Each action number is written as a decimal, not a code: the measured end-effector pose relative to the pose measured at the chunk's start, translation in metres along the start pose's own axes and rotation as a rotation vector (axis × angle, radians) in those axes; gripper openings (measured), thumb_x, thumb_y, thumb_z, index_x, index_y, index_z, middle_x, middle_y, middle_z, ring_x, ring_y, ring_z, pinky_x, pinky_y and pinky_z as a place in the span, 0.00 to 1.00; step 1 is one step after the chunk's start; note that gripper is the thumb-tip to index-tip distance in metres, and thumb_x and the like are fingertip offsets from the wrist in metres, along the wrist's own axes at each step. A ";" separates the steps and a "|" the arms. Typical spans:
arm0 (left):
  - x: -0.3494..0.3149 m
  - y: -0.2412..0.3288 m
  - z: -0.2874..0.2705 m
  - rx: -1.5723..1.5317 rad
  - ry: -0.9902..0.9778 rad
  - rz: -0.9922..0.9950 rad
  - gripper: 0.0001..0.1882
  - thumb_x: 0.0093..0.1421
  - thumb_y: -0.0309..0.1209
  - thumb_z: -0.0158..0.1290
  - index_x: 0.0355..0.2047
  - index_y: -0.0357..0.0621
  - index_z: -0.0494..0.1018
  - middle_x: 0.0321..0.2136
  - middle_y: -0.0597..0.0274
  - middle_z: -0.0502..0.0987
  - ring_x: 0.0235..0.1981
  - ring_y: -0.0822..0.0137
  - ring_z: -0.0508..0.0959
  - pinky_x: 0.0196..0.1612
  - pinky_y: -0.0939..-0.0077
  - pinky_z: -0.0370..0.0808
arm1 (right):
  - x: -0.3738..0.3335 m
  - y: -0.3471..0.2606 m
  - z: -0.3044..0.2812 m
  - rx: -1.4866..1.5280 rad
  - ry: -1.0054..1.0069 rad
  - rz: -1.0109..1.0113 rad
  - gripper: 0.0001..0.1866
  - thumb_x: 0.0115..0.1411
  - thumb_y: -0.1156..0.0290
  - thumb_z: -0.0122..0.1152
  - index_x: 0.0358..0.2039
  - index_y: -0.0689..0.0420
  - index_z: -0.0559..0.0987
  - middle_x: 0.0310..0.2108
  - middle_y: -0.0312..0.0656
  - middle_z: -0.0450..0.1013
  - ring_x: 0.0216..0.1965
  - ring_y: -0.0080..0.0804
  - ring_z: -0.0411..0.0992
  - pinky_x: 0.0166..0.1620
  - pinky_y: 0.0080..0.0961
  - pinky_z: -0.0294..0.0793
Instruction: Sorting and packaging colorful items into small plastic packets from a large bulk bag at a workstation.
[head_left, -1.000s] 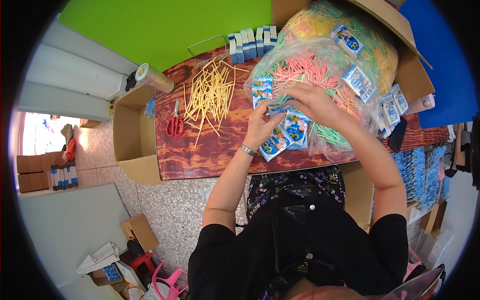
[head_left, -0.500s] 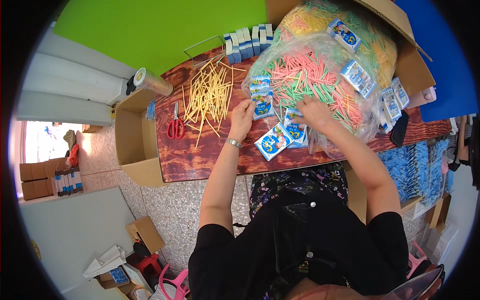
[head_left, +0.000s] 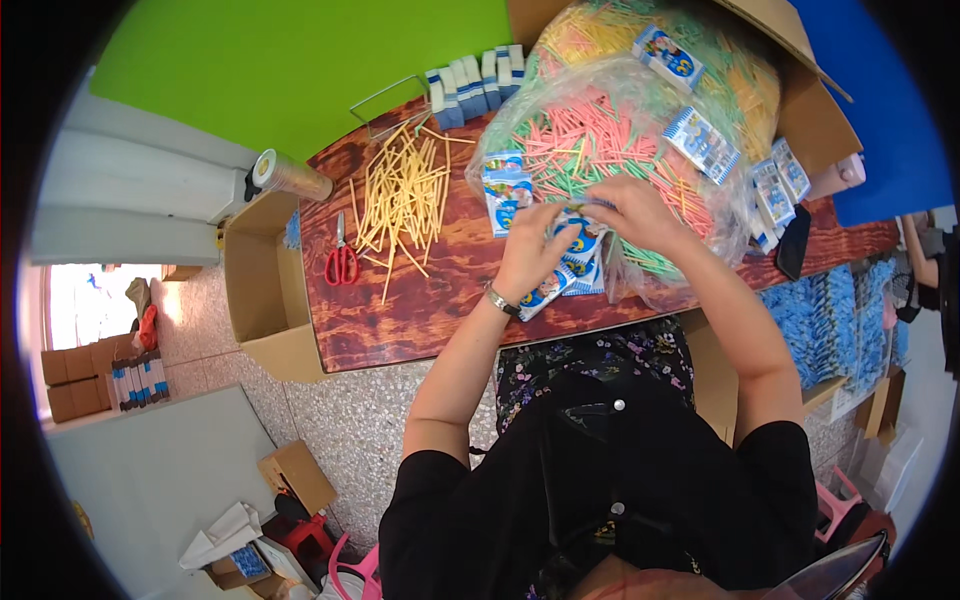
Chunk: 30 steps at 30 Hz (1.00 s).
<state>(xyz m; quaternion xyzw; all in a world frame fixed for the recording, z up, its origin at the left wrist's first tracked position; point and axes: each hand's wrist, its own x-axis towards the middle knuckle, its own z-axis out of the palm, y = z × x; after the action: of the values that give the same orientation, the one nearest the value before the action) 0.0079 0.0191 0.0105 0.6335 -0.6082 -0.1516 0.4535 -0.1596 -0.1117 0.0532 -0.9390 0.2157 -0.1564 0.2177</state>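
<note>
My left hand (head_left: 533, 255) and my right hand (head_left: 637, 214) meet over the near side of an open clear plastic bag (head_left: 487, 140) of thin pink and green sticks (head_left: 585, 140). Between them is a small blue-and-white packet (head_left: 583, 240), pinched near its upper edge by the fingertips of both hands. The fingers partly cover that edge, so whether it is sealed cannot be made out. Just below, another blue-and-white packet (head_left: 543, 296) lies on the table, partly under my left wrist. More such packets (head_left: 507, 200) overlap to the left of my left hand.
Loose yellow sticks (head_left: 405, 195) and red-handled scissors (head_left: 342, 262) lie on the red-brown table (head_left: 440, 325). Behind them are a wire stand (head_left: 385, 108) and several blue-and-white bundles (head_left: 470, 88). A phone (head_left: 793, 243), packets and a large cardboard box (head_left: 815, 125) are to the right.
My left hand has moved right, away from the left packets, to meet my right hand. A packet is now between both hands. The whole view has shifted slightly.
</note>
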 end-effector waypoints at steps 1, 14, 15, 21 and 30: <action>0.002 -0.002 0.001 -0.196 -0.135 -0.133 0.12 0.57 0.33 0.59 0.33 0.36 0.74 0.29 0.55 0.75 0.30 0.59 0.75 0.35 0.66 0.70 | 0.003 -0.004 -0.010 0.116 -0.030 -0.015 0.09 0.58 0.65 0.61 0.34 0.56 0.79 0.29 0.43 0.74 0.35 0.42 0.73 0.34 0.36 0.70; 0.016 0.023 0.024 -0.273 -0.167 -0.211 0.16 0.53 0.34 0.64 0.23 0.38 0.69 0.19 0.63 0.73 0.21 0.75 0.70 0.24 0.76 0.67 | -0.069 0.015 -0.053 0.335 0.070 0.120 0.10 0.54 0.72 0.63 0.36 0.61 0.77 0.31 0.47 0.74 0.32 0.42 0.74 0.36 0.34 0.74; 0.010 0.014 0.028 -0.312 -0.153 -0.235 0.16 0.54 0.35 0.63 0.23 0.38 0.69 0.19 0.63 0.72 0.21 0.75 0.70 0.24 0.76 0.67 | -0.081 0.026 -0.052 0.010 -0.019 0.044 0.11 0.52 0.72 0.64 0.36 0.61 0.76 0.32 0.47 0.74 0.32 0.44 0.74 0.38 0.35 0.75; 0.002 0.025 0.034 -0.282 -0.193 -0.242 0.15 0.56 0.35 0.61 0.25 0.37 0.69 0.18 0.61 0.71 0.20 0.73 0.69 0.25 0.75 0.67 | -0.133 0.045 0.008 -0.552 -0.068 0.311 0.06 0.50 0.72 0.59 0.29 0.59 0.77 0.31 0.46 0.73 0.35 0.43 0.74 0.37 0.37 0.77; -0.004 0.025 0.039 -0.291 -0.176 -0.218 0.15 0.56 0.35 0.62 0.24 0.38 0.69 0.17 0.60 0.72 0.19 0.70 0.70 0.24 0.73 0.67 | -0.125 0.061 -0.011 -0.348 -0.136 0.302 0.12 0.56 0.64 0.61 0.36 0.58 0.75 0.36 0.46 0.71 0.42 0.46 0.71 0.41 0.40 0.74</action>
<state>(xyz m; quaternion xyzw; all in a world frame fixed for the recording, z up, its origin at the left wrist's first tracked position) -0.0380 0.0111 0.0073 0.6077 -0.5453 -0.3408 0.4661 -0.2914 -0.1063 0.0083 -0.9278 0.3621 -0.0191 0.0878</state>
